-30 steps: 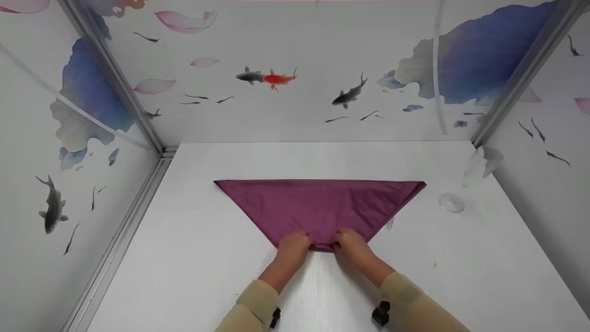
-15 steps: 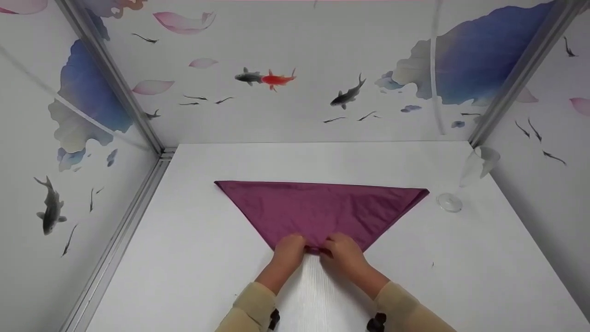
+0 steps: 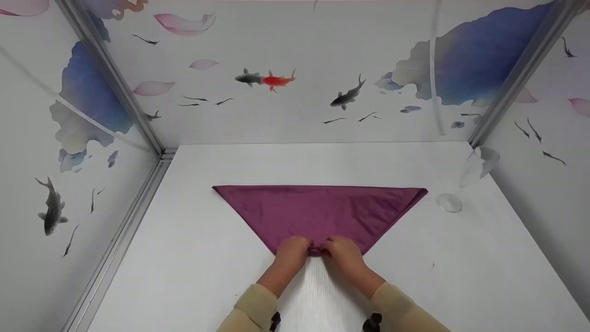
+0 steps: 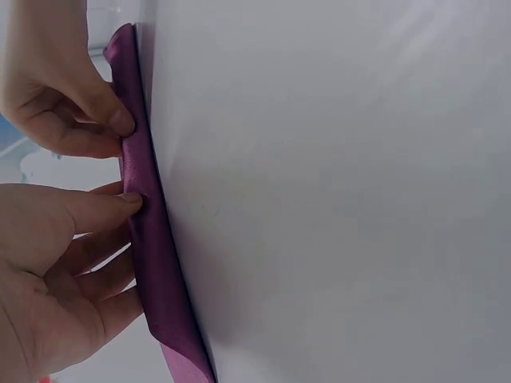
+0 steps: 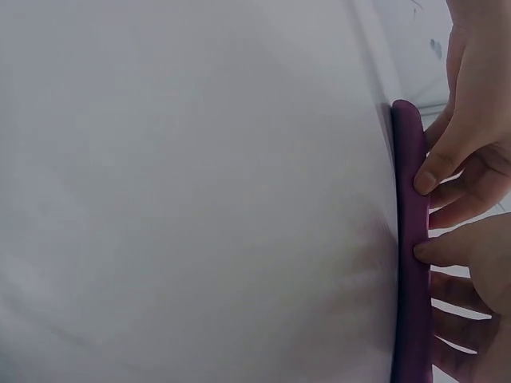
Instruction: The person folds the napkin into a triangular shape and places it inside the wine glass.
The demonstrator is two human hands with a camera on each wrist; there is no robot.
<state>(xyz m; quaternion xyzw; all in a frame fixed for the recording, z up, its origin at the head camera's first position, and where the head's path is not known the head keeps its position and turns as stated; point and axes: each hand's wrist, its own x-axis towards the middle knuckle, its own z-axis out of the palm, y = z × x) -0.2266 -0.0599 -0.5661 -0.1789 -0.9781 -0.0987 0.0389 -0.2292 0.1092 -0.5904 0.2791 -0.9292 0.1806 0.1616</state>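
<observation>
A purple cloth napkin (image 3: 304, 210) lies on the white table, folded into a wide shape with its long side away from me and its sides narrowing toward my hands. Along the near edge it is rolled into a narrow band (image 4: 148, 215). My left hand (image 3: 291, 252) pinches this band between thumb and fingers, left of its middle. Close beside it, my right hand (image 3: 345, 253) pinches the same band, thumb on the near face and fingers behind, as the right wrist view shows. A small gap separates the hands.
A clear stemmed glass (image 3: 449, 203) stands at the right of the white table (image 3: 193, 258), near the right wall. Walls with painted fish and petals (image 3: 276, 110) enclose the back and both sides, with metal posts in the corners.
My right hand has shifted left, closer to the left hand. The napkin's far edge has come slightly nearer to me, and the roll at the near edge is still held.
</observation>
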